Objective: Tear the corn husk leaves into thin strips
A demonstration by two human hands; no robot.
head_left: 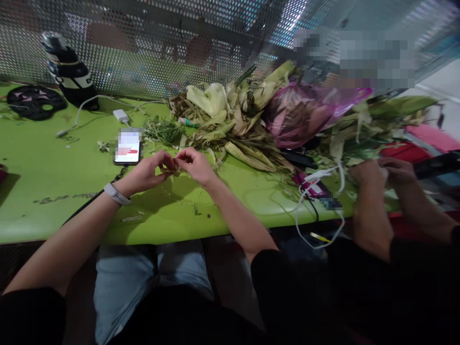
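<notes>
My left hand (153,170) and my right hand (197,165) meet fingertip to fingertip just above the green tabletop (82,167). Both are closed in a pinch on a small pale strip (175,171), mostly hidden by the fingers; its kind is not clear. Behind the hands lies a tangle of thin green strands (161,130). To the right of the strands spreads a heap of corn husks (239,112), pale green and dry brown. Near my left hand, a phone (127,146) with a lit screen lies face up.
A dark bottle (70,74) and a black perforated pad (36,102) stand at the back left. A white cable and charger (121,116) lie by the phone. A pink plastic bag (296,115) sits among the husks. At right, another person's hands (370,173) work near white cables (319,175).
</notes>
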